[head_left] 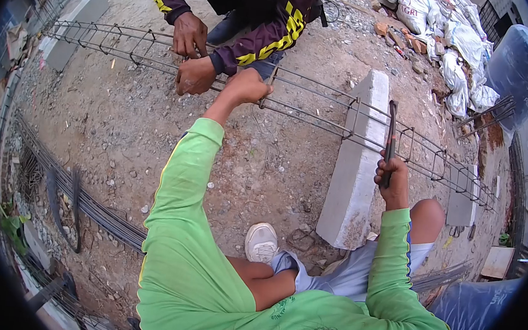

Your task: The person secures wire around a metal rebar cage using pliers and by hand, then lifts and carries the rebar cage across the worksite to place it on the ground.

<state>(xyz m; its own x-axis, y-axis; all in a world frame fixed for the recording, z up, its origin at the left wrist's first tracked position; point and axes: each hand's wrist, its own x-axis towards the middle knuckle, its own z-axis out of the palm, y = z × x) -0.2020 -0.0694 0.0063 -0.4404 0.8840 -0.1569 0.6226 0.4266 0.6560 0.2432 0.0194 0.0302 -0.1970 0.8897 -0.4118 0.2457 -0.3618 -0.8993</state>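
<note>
A long rebar cage [348, 134] of thin steel bars and square stirrups runs across the view, propped on concrete blocks. My left hand [249, 87] is closed around a stirrup [273, 77] on the cage, left of the middle block. In my right hand [393, 176] is a pair of pincers [391, 135], held upright by the handles in front of the cage's right part. A co-worker's two hands [195, 74] work on the cage just left of my left hand; what their fingers hold cannot be made out.
Concrete blocks [353, 172] support the cage at the middle, right and far left. Loose steel bars [102, 213] lie on the ground at left. White sacks [463, 38] and broken bricks [410, 41] are piled at upper right. A co-worker's dark sleeve [267, 41] crosses the top.
</note>
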